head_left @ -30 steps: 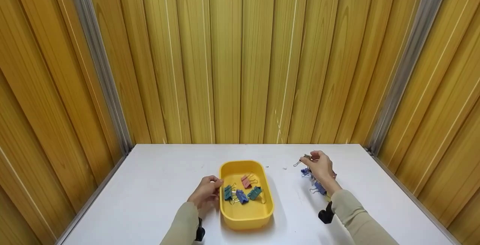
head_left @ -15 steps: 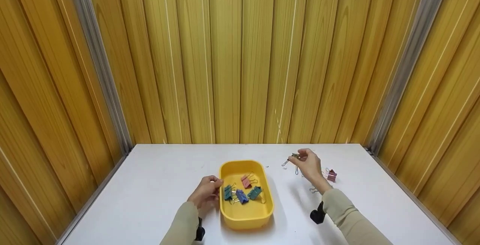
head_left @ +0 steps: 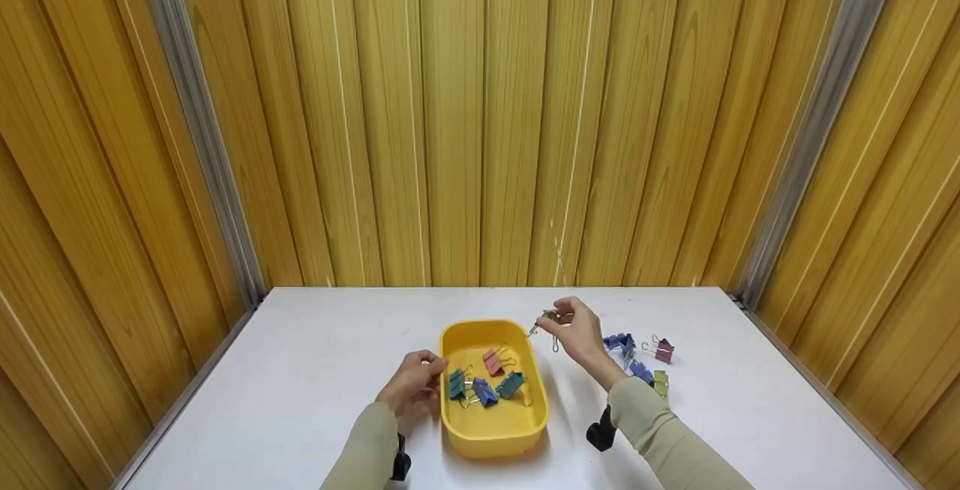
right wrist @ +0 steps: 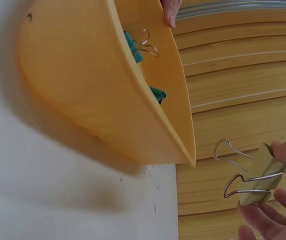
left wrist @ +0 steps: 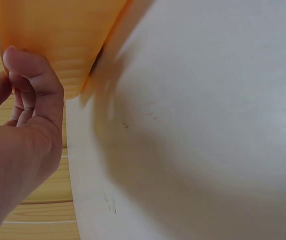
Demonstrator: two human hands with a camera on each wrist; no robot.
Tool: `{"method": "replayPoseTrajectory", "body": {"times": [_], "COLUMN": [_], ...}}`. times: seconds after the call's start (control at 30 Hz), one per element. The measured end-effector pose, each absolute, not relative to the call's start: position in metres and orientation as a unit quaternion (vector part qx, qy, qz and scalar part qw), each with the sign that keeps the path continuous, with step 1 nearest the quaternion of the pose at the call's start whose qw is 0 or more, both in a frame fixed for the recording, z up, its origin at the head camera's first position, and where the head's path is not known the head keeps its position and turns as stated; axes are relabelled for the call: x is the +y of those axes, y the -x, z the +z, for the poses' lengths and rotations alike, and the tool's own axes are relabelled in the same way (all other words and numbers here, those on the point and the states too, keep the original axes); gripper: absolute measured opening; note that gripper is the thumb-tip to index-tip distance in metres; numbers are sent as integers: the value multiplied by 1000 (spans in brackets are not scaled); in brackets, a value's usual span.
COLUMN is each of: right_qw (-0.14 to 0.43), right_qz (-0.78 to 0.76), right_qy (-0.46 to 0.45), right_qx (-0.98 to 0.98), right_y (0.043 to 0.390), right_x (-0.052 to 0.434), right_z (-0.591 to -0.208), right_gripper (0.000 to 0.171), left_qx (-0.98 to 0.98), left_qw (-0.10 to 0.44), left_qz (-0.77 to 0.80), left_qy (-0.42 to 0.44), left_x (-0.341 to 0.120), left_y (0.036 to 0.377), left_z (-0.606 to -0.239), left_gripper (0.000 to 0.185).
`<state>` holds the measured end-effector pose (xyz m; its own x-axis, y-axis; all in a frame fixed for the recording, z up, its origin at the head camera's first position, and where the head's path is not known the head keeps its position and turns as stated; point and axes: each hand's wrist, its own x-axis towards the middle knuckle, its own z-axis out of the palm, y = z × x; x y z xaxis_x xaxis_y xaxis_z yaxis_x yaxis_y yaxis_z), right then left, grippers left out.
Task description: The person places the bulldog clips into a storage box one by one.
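Observation:
My left hand (head_left: 411,381) grips the left rim of a yellow plastic tub (head_left: 491,446), the thumb at the rim and the fingers against the outer wall in the left wrist view. Between thumb and fingers my right hand (head_left: 576,331) pinches a yellow-green binder clip (right wrist: 262,176), its wire handles spread, in the air just beyond the tub's right rim. Inside the tub lie a pink binder clip (head_left: 492,362), a blue binder clip (head_left: 484,394) and two teal ones, a left teal clip (head_left: 457,385) and a right teal clip (head_left: 511,385).
Right of the tub, on the white table (head_left: 337,340), lie loose binder clips: a blue pair, with one blue clip (head_left: 641,371) nearer, a dark pink clip (head_left: 664,350) and a yellow-green clip (head_left: 661,383). A wood-patterned wall (head_left: 480,137) stands behind the table.
My right hand has moved left from the loose clips towards the tub, carrying the yellow-green binder clip and uncovering the clips on the table. My left hand and the tub stay in place.

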<state>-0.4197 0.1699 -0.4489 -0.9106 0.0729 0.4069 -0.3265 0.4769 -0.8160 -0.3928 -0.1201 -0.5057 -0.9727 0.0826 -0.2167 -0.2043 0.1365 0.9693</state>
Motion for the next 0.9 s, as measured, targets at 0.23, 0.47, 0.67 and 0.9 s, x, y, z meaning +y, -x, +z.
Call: {"method": "replayPoseTrajectory", "body": {"times": [0.23,0.47,0.67,0.9], "right_qw": [184,161,182,215], "right_qz": [495,491,495,446], "right_qy": [-102,-134,-136,-72], "right_qx": [-843,-846,-839,-866], "right_y": [416,414,416,420], "right_x": [147,134,150,206], "right_z": [-454,-460,-459,-465], "right_gripper": [36,36,31,29], "left_qx": [744,740,741,745], "left_qw": [109,122,125,121], "left_qz": [658,660,658,653], "left_qy": [38,41,50,62], "left_x": [-117,-115,-117,-120], "left_y": [393,394,395,394], "left_z": [-505,-506,-506,-505], "left_gripper": [16,16,17,18]}}
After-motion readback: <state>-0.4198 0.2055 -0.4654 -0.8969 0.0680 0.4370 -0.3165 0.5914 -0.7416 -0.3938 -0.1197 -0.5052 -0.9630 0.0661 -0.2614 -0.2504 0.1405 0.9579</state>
